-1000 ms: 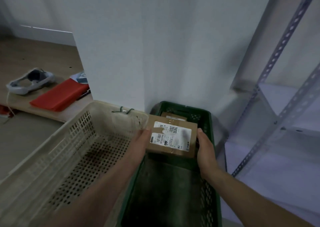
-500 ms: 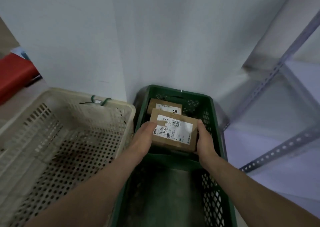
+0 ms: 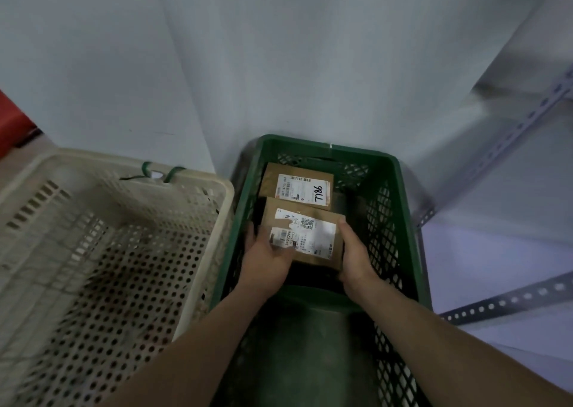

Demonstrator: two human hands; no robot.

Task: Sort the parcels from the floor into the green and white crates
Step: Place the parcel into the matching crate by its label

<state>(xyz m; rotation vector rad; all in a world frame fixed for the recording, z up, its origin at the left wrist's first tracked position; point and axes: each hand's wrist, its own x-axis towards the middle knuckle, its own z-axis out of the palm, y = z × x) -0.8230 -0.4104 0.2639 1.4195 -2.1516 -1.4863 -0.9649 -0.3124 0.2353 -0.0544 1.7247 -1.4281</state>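
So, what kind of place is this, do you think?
Probably a storeroom or parcel-sorting corner: a labelled cardboard parcel held inside a green crate next to a second parcel, a white crate beside it, slotted metal shelving on the right.

Handwritten 7786, turned sideways, on far parcel's label (image 3: 303, 189); near parcel's label (image 3: 310, 236), QR code, print too blurred

matt cardboard parcel (image 3: 305, 236), perforated plastic green crate (image 3: 403, 220) and white crate (image 3: 124, 251)
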